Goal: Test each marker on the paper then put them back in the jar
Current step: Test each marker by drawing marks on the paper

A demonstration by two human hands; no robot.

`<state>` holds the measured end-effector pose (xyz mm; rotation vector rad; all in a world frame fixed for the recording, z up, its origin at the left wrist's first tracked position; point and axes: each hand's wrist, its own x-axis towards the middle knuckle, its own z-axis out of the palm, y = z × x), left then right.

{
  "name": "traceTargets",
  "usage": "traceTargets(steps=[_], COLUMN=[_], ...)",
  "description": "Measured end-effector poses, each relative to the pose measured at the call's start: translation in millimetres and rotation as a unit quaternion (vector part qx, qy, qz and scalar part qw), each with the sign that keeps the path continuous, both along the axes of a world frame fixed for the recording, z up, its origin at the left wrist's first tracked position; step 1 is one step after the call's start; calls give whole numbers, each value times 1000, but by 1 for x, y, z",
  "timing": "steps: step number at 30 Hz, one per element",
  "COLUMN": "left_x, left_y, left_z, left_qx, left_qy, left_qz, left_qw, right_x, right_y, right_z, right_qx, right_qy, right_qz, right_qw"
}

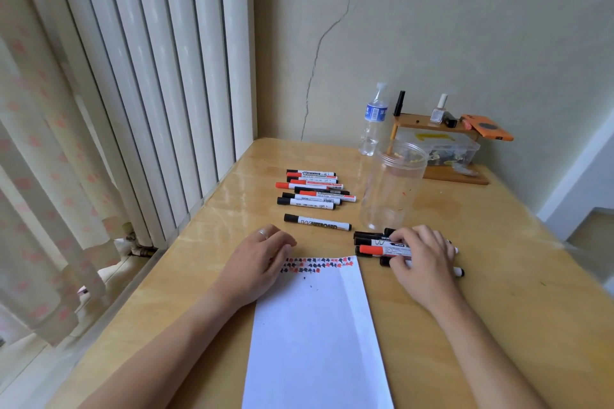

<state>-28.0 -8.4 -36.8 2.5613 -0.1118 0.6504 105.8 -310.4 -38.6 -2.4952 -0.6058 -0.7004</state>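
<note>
Honestly, your right hand (420, 254) is curled on the marker bundle (382, 247), left hand (262, 254) flat on paper (315, 325); they look light and slick, so pinch mid-barrel.

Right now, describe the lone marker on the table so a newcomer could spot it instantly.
Start at the clear plastic jar standing mid-table. To its left lies a stack of markers; just nearer the person, between that stack and the paper, lies the single marker. It lies alone, black-capped, with WHITEBOARD printed large along its white barrel.
</note>
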Motion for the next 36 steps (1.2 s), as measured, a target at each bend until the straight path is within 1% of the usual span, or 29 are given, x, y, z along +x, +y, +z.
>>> traceTargets(steps=[4, 12, 15, 17, 19, 21, 23, 26, 32, 33, 36], left_x=[1, -2, -2, -1, 0, 0, 1, 5, 34, 42, 66], left_y=[-1, -2, -4, -4, -4, -3, -3, -1, 2, 3, 5], left_z=[1, 1, 2, 2, 1, 0, -1, -1, 6, 8, 8], left_qx=[35, 46, 51, 55, 60, 68, 72, 59, 14, 14, 61], left_qy=[6, 0, -2, -4, -8, -11, -12, 0, 15, 10, 12], left_qz=[-16, -10, -8, -8, -10, -9, -9, -4, 32, 48, 91], left_qw=[999, 999, 999, 998, 998, 998, 997, 998, 999, 999, 994], right_x=[-5, -14, -18, -23, -33, -45, -52, -53, -51, -51, -50], right_y=[11, 16, 18, 25, 39, 56, 70, 78, 76, 76, 75], right_z=[-3, -2, 2, 5, 6, 5, 2, -2, -5, -5, -5], right_qx=[14, 0, 8, 31, 37, 22, -17, -53, -36, -34, -31], right_qy=[-5, -14, -30, -40, -34, -8, 14, 32, 46, 47, 53], right_qz=[-3, 25, 34, 69, 135, 203, 244, 266, 272, 273, 274], right_qw=[1000, 1000, 999, 996, 990, 979, 970, 962, 960, 960, 960])
